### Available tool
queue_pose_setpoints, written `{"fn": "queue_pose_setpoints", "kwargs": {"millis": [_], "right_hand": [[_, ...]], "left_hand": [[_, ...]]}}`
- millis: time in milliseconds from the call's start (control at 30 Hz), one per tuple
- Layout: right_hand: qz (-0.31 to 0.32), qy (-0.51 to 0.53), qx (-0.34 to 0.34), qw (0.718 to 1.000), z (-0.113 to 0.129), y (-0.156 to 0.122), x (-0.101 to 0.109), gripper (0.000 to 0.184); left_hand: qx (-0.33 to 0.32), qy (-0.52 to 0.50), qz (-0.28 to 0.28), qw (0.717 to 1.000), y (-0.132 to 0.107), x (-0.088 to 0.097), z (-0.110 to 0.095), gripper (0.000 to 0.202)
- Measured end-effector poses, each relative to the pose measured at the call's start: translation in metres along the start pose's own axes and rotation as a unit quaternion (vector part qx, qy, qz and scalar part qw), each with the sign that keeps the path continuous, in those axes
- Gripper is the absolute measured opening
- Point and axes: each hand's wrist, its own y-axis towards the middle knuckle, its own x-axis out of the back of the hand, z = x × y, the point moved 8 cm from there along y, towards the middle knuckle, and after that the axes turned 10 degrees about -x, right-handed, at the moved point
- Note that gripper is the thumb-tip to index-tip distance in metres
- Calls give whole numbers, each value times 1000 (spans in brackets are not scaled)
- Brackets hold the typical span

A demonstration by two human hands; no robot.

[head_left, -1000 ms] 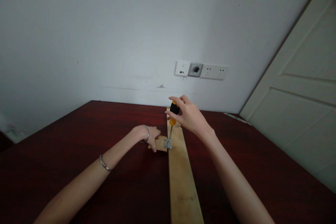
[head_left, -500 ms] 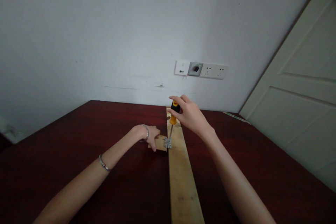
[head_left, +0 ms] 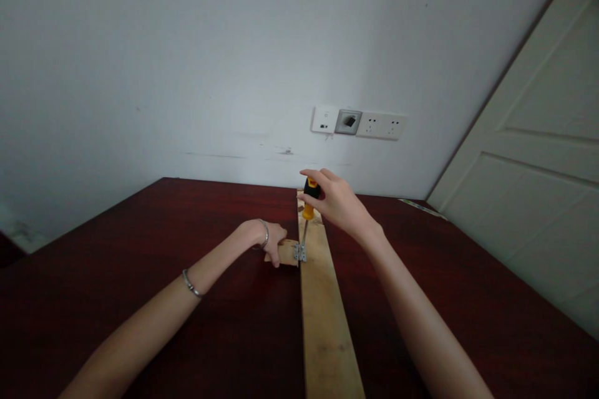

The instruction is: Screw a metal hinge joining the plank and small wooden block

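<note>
My right hand (head_left: 336, 199) is closed on the black and yellow handle of a screwdriver (head_left: 307, 212), which stands nearly upright with its tip down at a metal hinge (head_left: 300, 252). One leaf of the hinge lies on a long wooden plank (head_left: 324, 305), the other on a short wooden block (head_left: 287, 253) against the plank's left side. Around the far-left part of that block my left hand (head_left: 274, 243) is closed, thumb at the near edge. Whether a screw sits under the screwdriver tip is too small to tell.
Plank and block lie on a dark red tabletop (head_left: 224, 318). Behind it rises a white wall (head_left: 210, 75) with a row of sockets (head_left: 381, 126). A pale panelled door (head_left: 538, 156) stands at the right, and a thin printed strip (head_left: 422, 208) lies near the back right edge.
My left forearm has shifted slightly to the right, its bracelet with it. The screwdriver stays at the hinge in my right hand, with hardly any movement.
</note>
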Motion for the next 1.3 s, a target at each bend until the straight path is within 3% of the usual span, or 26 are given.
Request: {"fn": "queue_pose_setpoints", "kwargs": {"millis": [400, 867, 1300], "right_hand": [[-23, 11, 23, 999, 1, 1, 3, 39], [-40, 56, 18, 997, -15, 2, 6, 44], [-25, 16, 18, 999, -3, -3, 3, 41]], "left_hand": [[-1, 21, 58, 998, -4, 4, -10, 69], [-45, 47, 16, 998, 7, -5, 4, 67], [-57, 13, -11, 998, 1, -3, 8, 65]]}}
